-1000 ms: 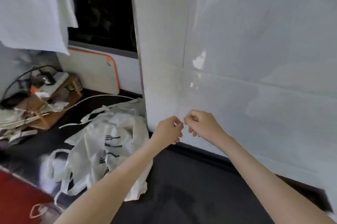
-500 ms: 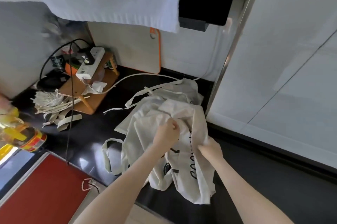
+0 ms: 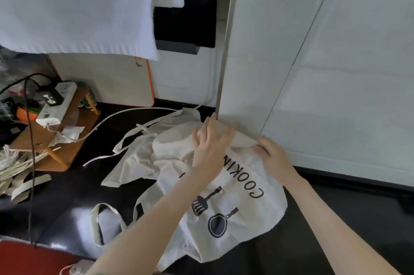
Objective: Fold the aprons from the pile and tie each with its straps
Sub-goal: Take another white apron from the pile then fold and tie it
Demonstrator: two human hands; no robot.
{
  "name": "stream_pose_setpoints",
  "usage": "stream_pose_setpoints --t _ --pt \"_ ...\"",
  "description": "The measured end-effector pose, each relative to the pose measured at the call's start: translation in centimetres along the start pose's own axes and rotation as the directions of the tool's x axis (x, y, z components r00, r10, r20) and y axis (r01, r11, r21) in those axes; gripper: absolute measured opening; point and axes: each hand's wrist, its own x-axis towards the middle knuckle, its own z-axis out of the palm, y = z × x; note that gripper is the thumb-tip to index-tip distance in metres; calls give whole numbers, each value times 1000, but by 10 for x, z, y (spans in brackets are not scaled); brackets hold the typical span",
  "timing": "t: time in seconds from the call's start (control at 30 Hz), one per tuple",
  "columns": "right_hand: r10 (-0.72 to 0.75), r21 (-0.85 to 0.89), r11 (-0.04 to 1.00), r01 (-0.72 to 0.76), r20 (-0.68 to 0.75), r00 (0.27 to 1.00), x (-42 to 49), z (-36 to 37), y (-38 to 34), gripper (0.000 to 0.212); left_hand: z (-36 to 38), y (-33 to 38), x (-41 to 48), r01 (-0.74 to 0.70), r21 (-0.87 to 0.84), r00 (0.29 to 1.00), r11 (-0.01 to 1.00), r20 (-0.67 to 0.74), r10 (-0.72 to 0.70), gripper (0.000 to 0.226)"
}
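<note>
While the left grip (image 3: 210, 144) lies with fingers straight and spread on a raised fold of the printed apron (image 3: 235, 218), the right grip (image 3: 272, 154) pinches that fold's edge, two hands on one apron atop the pile (image 3: 134, 162) on the black tabletop (image 3: 74, 191).

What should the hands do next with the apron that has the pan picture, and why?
Probably lift the apron off the pile and spread it flat. It lies crumpled over other cloth; the right hand pinches a fold at its top, the left hand rests on it with fingers spread, and the straps trail loose, so folding cannot start yet.
</note>
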Motion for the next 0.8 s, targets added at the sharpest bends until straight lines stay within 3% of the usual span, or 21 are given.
stream_pose_setpoints --t 0.07,0.17,0.2,0.37,0.43,0.53,0.6,0.63,0.73,0.8 --pt "-9 -3 1000 9 3 1000 -12 -27 -3 36 -8 16 5 -50 48 999 998 13 49 54" --pt "1 -56 998 -1 -5 1000 -50 -75 1 34 -36 57 -1 -27 -104 930 994 363 63 25" --pt "0 -71 997 -1 -15 1000 -64 -89 5 32 -44 73 -8 3 -159 915 987 399 62 18" --pt "-27 -123 992 16 -90 996 -135 -153 19 21 -59 144 -51 111 -306 926 945 377 13 33" --pt "-1 -90 996 -11 -129 992 -171 -180 29 12 -62 169 -73 134 -274 917 952 399 -14 27" --pt "72 -79 993 -86 -171 983 -222 -209 42 21 -63 205 -105 184 -280 900 942 434 -47 13" --pt "81 -254 959 -125 -175 981 -252 -217 40 31 -67 233 -127 337 -403 866 851 488 -111 16" --pt "86 -256 959 -119 -137 987 -265 -218 35 49 -69 246 -137 425 -471 838 773 528 -139 19" --pt "127 131 980 -149 164 978 -290 -202 4 93 -81 276 -152 573 -593 770 565 627 -122 19" --pt "90 171 975 -142 279 956 -304 -188 -4 101 -95 290 -161 585 -705 761 401 648 32 24"
